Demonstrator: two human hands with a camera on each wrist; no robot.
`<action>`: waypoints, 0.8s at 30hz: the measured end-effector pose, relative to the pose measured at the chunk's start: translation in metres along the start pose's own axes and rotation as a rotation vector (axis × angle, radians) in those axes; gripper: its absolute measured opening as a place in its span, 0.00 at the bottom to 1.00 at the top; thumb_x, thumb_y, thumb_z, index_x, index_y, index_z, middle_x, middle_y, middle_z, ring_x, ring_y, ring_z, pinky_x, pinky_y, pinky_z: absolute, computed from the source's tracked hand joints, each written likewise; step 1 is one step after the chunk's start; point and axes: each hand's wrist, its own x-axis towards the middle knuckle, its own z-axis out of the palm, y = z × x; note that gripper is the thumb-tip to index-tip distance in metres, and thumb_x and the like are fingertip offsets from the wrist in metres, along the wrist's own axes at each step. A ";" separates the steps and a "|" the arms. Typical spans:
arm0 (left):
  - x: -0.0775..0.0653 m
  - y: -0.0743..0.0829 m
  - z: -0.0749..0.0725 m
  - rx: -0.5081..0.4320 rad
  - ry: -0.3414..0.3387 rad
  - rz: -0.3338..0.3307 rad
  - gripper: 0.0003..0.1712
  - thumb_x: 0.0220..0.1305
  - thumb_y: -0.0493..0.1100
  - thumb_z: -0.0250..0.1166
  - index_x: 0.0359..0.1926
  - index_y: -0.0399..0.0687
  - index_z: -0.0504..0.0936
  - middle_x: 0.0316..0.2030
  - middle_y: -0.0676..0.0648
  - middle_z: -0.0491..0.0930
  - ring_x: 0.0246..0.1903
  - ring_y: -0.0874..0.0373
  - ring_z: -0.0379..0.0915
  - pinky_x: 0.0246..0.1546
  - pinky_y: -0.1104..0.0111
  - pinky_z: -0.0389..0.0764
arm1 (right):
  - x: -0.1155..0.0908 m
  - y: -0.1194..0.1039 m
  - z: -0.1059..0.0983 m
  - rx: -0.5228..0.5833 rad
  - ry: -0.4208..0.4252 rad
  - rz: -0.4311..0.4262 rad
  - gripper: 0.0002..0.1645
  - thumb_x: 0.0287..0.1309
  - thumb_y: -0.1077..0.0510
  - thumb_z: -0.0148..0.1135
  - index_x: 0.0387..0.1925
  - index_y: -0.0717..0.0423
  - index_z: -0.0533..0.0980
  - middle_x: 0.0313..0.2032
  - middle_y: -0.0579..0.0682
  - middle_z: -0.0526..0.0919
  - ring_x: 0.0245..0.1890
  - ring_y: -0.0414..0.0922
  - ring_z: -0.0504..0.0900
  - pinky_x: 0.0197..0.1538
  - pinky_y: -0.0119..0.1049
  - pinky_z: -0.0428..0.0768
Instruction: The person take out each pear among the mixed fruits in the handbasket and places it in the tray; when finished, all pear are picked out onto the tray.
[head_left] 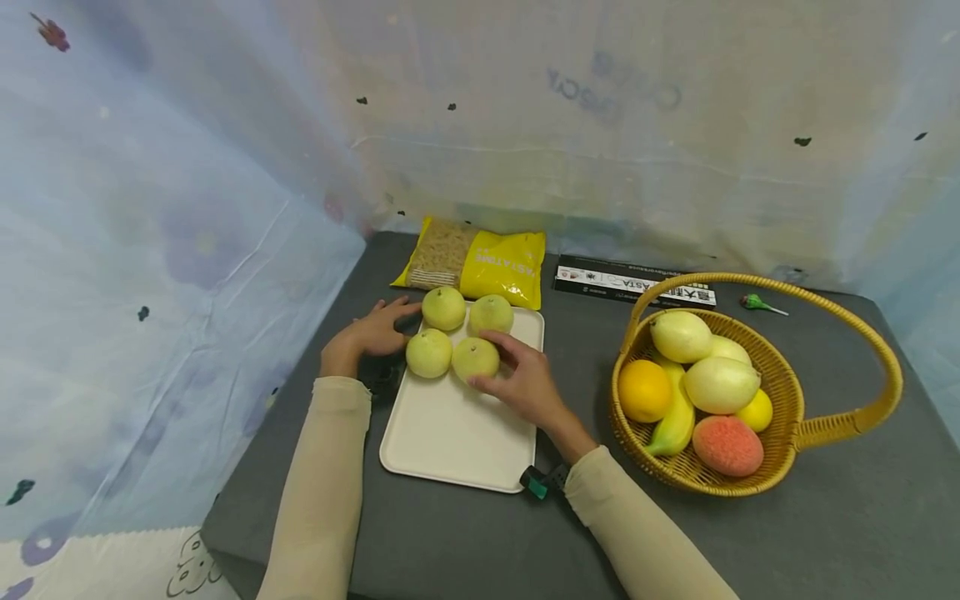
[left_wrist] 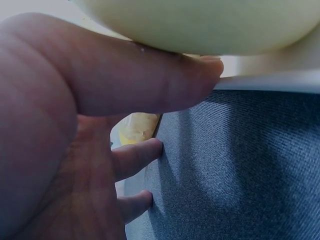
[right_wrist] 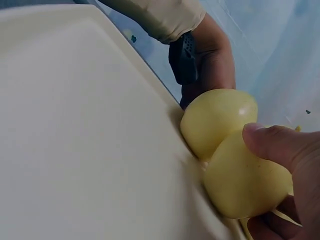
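Observation:
Several round, pale yellow-green fruits stand in two rows at the far end of a cream tray (head_left: 457,437). My right hand (head_left: 531,383) grips the near right fruit (head_left: 474,358), thumb on one side and fingers round the other; in the right wrist view this fruit (right_wrist: 245,180) presses against its neighbour. At the tray's left edge is my left hand (head_left: 378,329), its straight thumb (left_wrist: 145,75) lying against the near left fruit (head_left: 428,354). The other left fingers (left_wrist: 137,157) are spread, tips at the dark cloth. Behind sit the far left fruit (head_left: 443,309) and far right fruit (head_left: 491,315).
A yellow bag of pasta (head_left: 501,267) lies just behind the tray. Right of it are a flat black pasta packet (head_left: 600,282) and a small wrapped lollipop (head_left: 757,303). A handled wicker basket (head_left: 783,467) of mixed fruit stands to the right. Curtains hang behind the grey-covered table (head_left: 450,533).

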 end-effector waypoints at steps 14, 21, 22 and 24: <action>0.000 0.002 0.000 -0.008 -0.012 0.000 0.47 0.73 0.45 0.60 0.90 0.61 0.55 0.90 0.41 0.39 0.87 0.29 0.22 0.73 0.16 0.29 | -0.067 -0.046 -0.071 -0.148 -0.023 -0.076 0.44 0.57 0.54 0.87 0.74 0.46 0.80 0.68 0.50 0.86 0.68 0.50 0.85 0.72 0.38 0.81; -0.001 0.001 0.000 -0.006 -0.017 -0.002 0.47 0.73 0.45 0.60 0.90 0.60 0.55 0.90 0.41 0.39 0.87 0.29 0.22 0.73 0.16 0.29 | -0.113 -0.062 -0.137 -0.130 0.032 -0.093 0.44 0.54 0.69 0.84 0.72 0.51 0.81 0.67 0.56 0.86 0.69 0.37 0.84 0.71 0.24 0.76; -0.001 0.001 0.000 -0.006 -0.017 -0.001 0.47 0.74 0.45 0.60 0.90 0.60 0.55 0.90 0.41 0.39 0.87 0.28 0.22 0.73 0.16 0.29 | -0.118 -0.064 -0.147 -0.137 0.051 -0.094 0.44 0.53 0.72 0.83 0.72 0.53 0.81 0.67 0.56 0.86 0.69 0.37 0.83 0.71 0.24 0.76; -0.001 0.001 0.000 -0.005 -0.015 0.002 0.47 0.74 0.45 0.60 0.90 0.60 0.55 0.90 0.41 0.39 0.87 0.28 0.22 0.73 0.16 0.28 | -0.128 -0.066 -0.167 -0.169 0.097 -0.101 0.45 0.51 0.76 0.82 0.71 0.56 0.81 0.67 0.56 0.86 0.69 0.36 0.83 0.69 0.23 0.78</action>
